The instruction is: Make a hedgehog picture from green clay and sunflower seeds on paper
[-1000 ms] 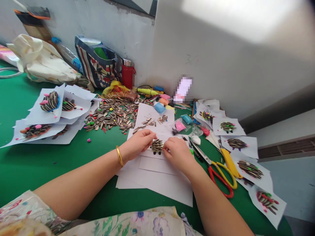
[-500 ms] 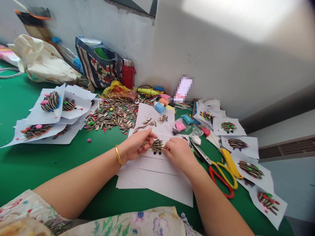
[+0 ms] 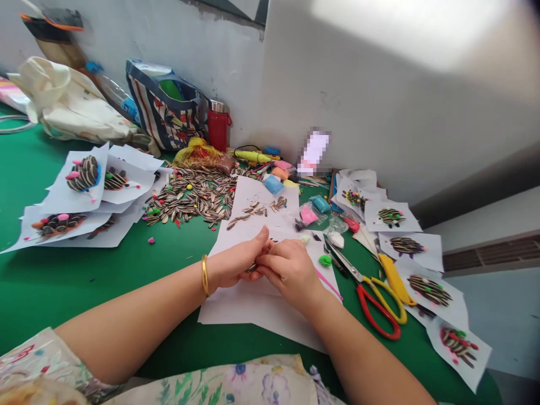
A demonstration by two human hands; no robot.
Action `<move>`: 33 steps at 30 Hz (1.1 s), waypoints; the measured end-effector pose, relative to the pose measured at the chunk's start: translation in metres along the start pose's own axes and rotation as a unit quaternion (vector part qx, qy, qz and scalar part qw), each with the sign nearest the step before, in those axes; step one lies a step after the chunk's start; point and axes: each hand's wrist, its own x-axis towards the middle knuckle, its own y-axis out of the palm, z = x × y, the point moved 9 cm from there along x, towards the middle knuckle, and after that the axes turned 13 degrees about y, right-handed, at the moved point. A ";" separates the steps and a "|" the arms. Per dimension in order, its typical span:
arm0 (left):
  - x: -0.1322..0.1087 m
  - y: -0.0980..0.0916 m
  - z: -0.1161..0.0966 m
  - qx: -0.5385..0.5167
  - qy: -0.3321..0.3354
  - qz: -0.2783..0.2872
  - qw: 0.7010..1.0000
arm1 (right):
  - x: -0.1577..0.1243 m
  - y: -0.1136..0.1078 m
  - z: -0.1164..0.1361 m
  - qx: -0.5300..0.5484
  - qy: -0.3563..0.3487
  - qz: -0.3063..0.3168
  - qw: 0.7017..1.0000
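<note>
My left hand (image 3: pixel 242 256) is cupped above the white paper (image 3: pixel 225 304), with striped sunflower seeds (image 3: pixel 252 269) in its curled fingers. Against that palm, the thumb and fingers of my right hand (image 3: pixel 291 270) pinch together at a seed. Both hands touch each other and cover the seed hedgehog on the paper almost entirely. Beyond them, loose seeds lie on another white sheet (image 3: pixel 257 194). Right of my right hand are a green clay lump (image 3: pixel 325 260) and a thin pink stick (image 3: pixel 329 284).
A large seed pile (image 3: pixel 198 194) lies behind to the left. Scissors (image 3: pixel 377 301) and a yellow-handled cutter (image 3: pixel 395 278) rest at right. Finished seed pictures line the right edge, and more are stacked at left (image 3: pixel 84 180). Clay packets (image 3: pixel 274 184), a red flask (image 3: pixel 217 126) and bags stand along the wall.
My right hand has moved left from the right side of the seed hedgehog to my left palm. The hedgehog is now covered, while the green clay lump and pink stick have come into sight.
</note>
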 end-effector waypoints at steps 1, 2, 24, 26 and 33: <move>0.000 0.000 0.001 0.009 -0.001 -0.005 1.000 | 0.000 0.002 0.001 0.003 0.000 0.005 1.000; -0.001 -0.001 0.002 0.018 -0.004 -0.010 1.000 | 0.001 0.004 0.002 0.006 0.000 0.010 1.000; 0.006 -0.020 -0.021 0.125 0.119 -0.043 0.984 | 0.002 -0.027 -0.030 0.039 0.123 -0.081 0.988; 0.007 -0.021 -0.023 0.136 0.127 -0.046 0.981 | 0.004 -0.028 -0.031 0.048 0.121 -0.077 0.988; 0.008 -0.039 -0.029 0.094 0.131 -0.136 0.978 | 0.009 -0.035 -0.078 0.008 0.218 -0.070 0.974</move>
